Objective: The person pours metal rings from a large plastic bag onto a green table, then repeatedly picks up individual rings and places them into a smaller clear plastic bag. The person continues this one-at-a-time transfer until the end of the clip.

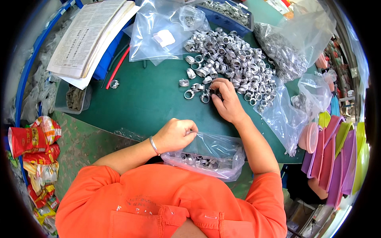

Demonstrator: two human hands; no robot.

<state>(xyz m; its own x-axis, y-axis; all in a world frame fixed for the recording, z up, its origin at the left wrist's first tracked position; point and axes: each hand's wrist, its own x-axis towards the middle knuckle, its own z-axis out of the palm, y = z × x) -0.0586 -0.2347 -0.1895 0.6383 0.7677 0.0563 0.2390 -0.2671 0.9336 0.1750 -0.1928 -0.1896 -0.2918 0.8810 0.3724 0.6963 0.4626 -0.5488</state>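
A large heap of silvery metal rings (234, 55), each with a raised block on its side, covers the far middle of the green table. My right hand (227, 101) reaches to its near edge, fingers curled down on a metal ring partly hidden beneath them. Beside those fingertips lie a few loose rings (189, 94). My left hand (176, 135) is closed, thumb and forefinger together, at the upper left edge of a clear plastic bag (230, 164). What it grips is hidden. Several rings (200, 160) lie inside this bag, against my body at the table's front edge.
A blue bin (242, 25) of small metal parts stands at the back, beside a full plastic bag (281, 51). Papers (85, 39), a red tube (118, 68) and a clear tub (85, 101) occupy the left. Colourful plastic bins (333, 150) crowd the right.
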